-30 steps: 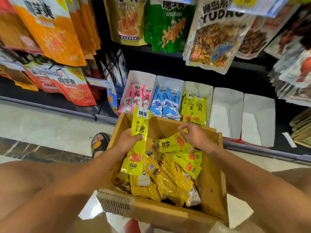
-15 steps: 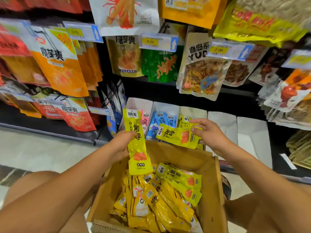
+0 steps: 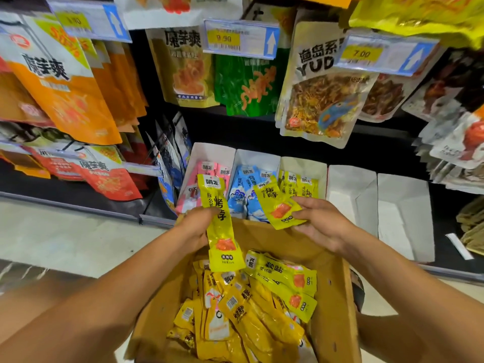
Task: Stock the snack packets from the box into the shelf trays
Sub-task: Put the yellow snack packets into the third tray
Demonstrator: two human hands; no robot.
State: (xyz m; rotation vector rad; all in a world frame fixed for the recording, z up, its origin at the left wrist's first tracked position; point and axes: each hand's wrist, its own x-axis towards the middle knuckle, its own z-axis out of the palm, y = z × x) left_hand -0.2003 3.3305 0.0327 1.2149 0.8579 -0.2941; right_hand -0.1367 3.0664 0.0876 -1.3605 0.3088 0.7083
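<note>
A cardboard box (image 3: 331, 297) below me holds several yellow snack packets (image 3: 251, 310). My left hand (image 3: 195, 225) grips one long yellow packet (image 3: 220, 231) upright above the box's far edge. My right hand (image 3: 322, 224) holds a second yellow packet (image 3: 275, 203) tilted, in front of the blue tray. On the low shelf stand white trays: one with pink packets (image 3: 209, 155), one with blue packets (image 3: 258, 159), one with yellow packets (image 3: 303, 163), then two empty trays (image 3: 351, 195) (image 3: 403, 213).
Large snack bags hang on hooks above the trays, with price tags (image 3: 241, 38) in front of them. More hanging bags crowd the left (image 3: 65, 82) and right (image 3: 455, 142) sides. Pale floor lies at the left.
Both hands rose out of the box, each with a yellow packet, and moved toward the shelf trays. The right hand's packet has turned from lying sideways to tilted upright. My view tilted upward.
</note>
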